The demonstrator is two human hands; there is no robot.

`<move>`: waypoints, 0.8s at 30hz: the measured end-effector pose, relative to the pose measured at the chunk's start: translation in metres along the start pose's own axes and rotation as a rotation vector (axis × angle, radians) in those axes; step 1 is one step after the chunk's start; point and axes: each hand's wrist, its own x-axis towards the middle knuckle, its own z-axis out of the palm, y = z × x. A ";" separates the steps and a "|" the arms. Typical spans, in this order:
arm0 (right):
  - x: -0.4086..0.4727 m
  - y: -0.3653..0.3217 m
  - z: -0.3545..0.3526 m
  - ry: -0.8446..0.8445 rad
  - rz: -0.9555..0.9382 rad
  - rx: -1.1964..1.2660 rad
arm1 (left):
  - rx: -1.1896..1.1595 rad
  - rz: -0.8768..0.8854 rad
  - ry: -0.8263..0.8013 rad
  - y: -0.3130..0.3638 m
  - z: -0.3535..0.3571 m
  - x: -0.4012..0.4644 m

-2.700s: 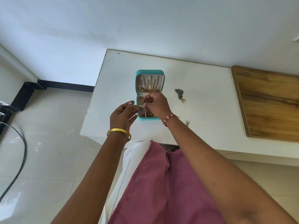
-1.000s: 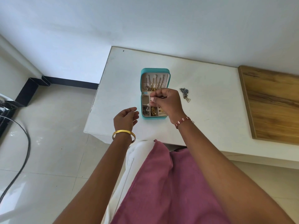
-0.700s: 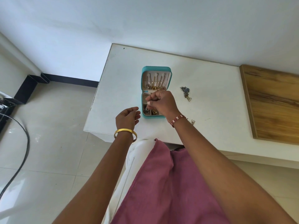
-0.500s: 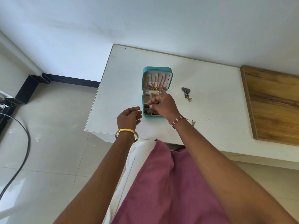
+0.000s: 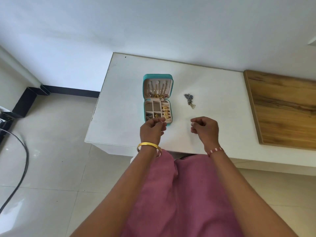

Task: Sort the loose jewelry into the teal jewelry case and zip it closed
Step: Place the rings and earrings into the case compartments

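Note:
The teal jewelry case (image 5: 157, 75) lies open on the white table (image 5: 119, 100). Chains hang in its lid, and gold rings (image 5: 166, 112) and small pieces fill its tray. A loose grey-blue necklace (image 5: 189, 100) with a triangle pendant lies on the table to the right of the case. My left hand (image 5: 152, 130) is at the case's near edge, fingertips pinched together, with nothing visible in them. My right hand (image 5: 206, 130) is curled low over the table, right of the case and nearer than the necklace. I cannot see whether it holds anything.
A wooden board (image 5: 282, 108) covers the table's right part. The table's near edge runs just behind my wrists, with my pink garment below it. A black cable (image 5: 25, 159) lies on the tiled floor at the left. A white wall stands behind the table.
My right hand left the case's tray and moved right and nearer, over the spot where a small triangle earring lay. My left hand moved up to the case's near edge.

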 end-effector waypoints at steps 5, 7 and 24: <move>0.008 0.028 -0.025 0.111 0.107 -0.078 | 0.045 -0.059 -0.111 -0.021 0.031 -0.010; 0.007 0.034 -0.022 0.064 0.114 -0.126 | 0.049 -0.085 -0.123 -0.030 0.037 -0.013; -0.007 0.037 0.000 0.019 -0.261 -0.300 | 0.034 -0.116 -0.176 -0.057 0.039 -0.006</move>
